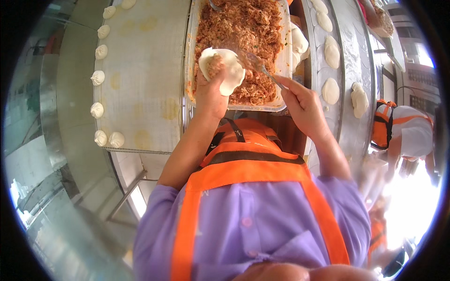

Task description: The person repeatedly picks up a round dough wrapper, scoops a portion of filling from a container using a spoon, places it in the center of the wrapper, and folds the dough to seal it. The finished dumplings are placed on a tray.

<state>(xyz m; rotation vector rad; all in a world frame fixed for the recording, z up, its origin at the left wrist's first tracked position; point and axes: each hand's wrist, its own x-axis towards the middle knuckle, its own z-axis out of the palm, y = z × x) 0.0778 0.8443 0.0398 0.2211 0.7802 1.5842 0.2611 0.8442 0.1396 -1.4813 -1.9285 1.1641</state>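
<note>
A round dough wrapper (pixel 233 75) rests in my left hand (pixel 212 95), with a dab of meat filling (pixel 213 66) on its left part. My left thumb lies over the wrapper's lower edge. Between the fingers of my right hand (pixel 302 102) is the handle of a metal fork or spoon (pixel 269 74); its head is blurred and carries filling just right of the wrapper. Both hands are over the near part of a plastic tub (pixel 283 87) of minced meat filling (pixel 242 24). Another metal utensil (pixel 215 5) stands in the filling at the far end.
A mesh tray (pixel 140 84) on the left bears pleated buns (pixel 97 78) along its left edge. Dough pieces (pixel 330 91) line a metal surface (pixel 346 45) on the right. White dough (pixel 298 44) sits beside the tub. A person in an orange apron (pixel 383 126) bends over at far right.
</note>
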